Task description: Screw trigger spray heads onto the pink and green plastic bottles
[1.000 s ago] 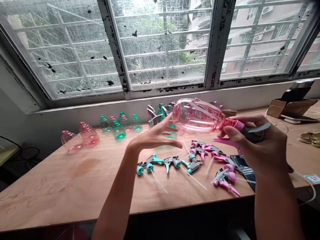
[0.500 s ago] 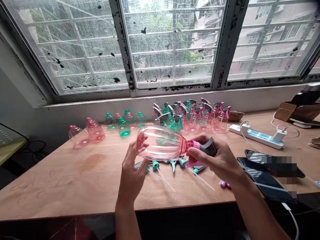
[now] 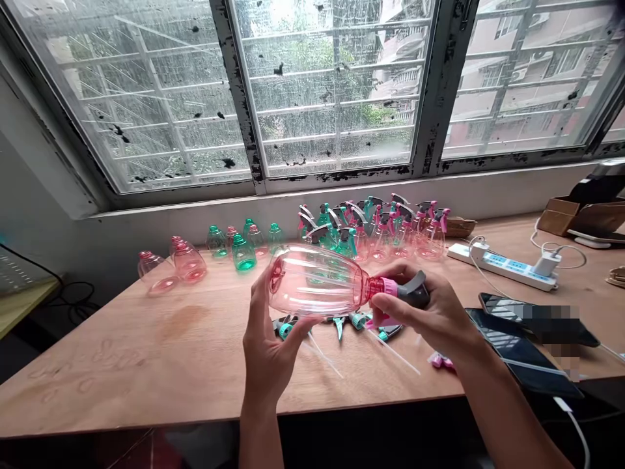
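Observation:
A clear pink spray bottle point(image 3: 317, 280) lies sideways in the air above the table, held between both hands. My left hand point(image 3: 273, 352) cups its base end, thumb underneath and fingers behind. At the neck end, my right hand point(image 3: 430, 312) grips the pink-and-grey spray head point(image 3: 407, 290), which sits on the bottle's mouth; its trigger is partly hidden by the fingers. Beneath the bottle lie several loose teal spray heads point(image 3: 359, 320) with thin white dip tubes point(image 3: 398, 355). A loose pink spray head point(image 3: 441, 361) rests below my right wrist, partly covered.
Bottles with spray heads point(image 3: 383, 238) crowd the back by the window. Further left stand open green bottles point(image 3: 243, 254) and pink bottles point(image 3: 189, 262). On the right are a white power strip point(image 3: 502, 266), two phones point(image 3: 527, 355) with cables and a brown box point(image 3: 566, 218).
My left hand has shifted its hold, its thumb now reaching further along the bottle's underside. The bottle and right hand have moved slightly right in view.

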Motion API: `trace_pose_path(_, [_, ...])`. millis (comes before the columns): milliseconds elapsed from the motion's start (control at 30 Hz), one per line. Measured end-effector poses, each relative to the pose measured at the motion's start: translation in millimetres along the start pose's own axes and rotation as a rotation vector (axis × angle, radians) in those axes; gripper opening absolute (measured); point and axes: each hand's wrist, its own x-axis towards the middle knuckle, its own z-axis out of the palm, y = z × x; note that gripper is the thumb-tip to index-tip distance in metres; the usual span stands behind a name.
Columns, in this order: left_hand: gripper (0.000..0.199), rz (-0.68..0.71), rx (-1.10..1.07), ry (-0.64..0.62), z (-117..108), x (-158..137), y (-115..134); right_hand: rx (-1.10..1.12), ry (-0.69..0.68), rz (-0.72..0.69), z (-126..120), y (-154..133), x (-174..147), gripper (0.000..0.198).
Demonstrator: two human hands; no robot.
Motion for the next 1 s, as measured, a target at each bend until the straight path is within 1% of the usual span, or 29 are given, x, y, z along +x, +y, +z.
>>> trace_pose_path(67, [0.08,-0.015,-0.058,-0.002,3,-1,4,-0.089,0.027,-0.058,0,-2,-2,0.025])
trace_pose_path(167, [0.066,-0.079,-0.15,0.06,12,-2,8,-0.231,0.072,-0.14,2,-5,-5,0.024])
trace_pose_path(200, [0.063,-0.086,-0.167,0.081,15,-3,9,-0.226,0.082,-0.132,3,-5,-5,0.024])
trace_pose_path(267, [0.059,-0.054,-0.161,0.105,21,-2,10,-0.126,0.091,-0.069,4,-4,-5,0.025])
trace_pose_path(367, [0.061,0.059,-0.067,0.156,25,0,10,0.083,0.075,0.026,5,-1,-4,0.029])
trace_pose_path(433, [0.063,0.099,-0.012,0.189,25,1,10,0.157,0.074,0.03,5,1,-3,0.027])
trace_pose_path(500, [0.07,0.085,-0.005,0.176,22,0,10,0.14,0.101,-0.01,5,2,-3,0.024])
trace_pose_path(600, [0.079,-0.019,-0.08,0.113,19,-2,12,-0.032,0.117,-0.089,5,0,-5,0.023])
trace_pose_path(667, [0.075,-0.102,-0.133,0.12,19,-4,13,-0.156,0.098,-0.129,5,-1,-6,0.024])
trace_pose_path(733, [0.067,-0.151,-0.167,0.135,18,-5,14,-0.178,0.087,-0.123,5,-1,-7,0.023])
trace_pose_path(800, [0.067,-0.141,-0.159,0.101,17,-4,14,-0.078,0.091,-0.073,6,0,-7,0.023])
trace_pose_path(900, [0.071,-0.029,-0.044,0.074,12,-1,12,0.091,0.073,-0.028,6,3,-6,0.024])
trace_pose_path(933, [0.075,-0.001,0.001,0.071,10,0,11,0.092,0.068,-0.034,6,3,-6,0.024])
trace_pose_path(1000, [0.084,-0.005,0.05,0.033,4,-1,10,-0.002,0.072,-0.081,5,1,-6,0.022])
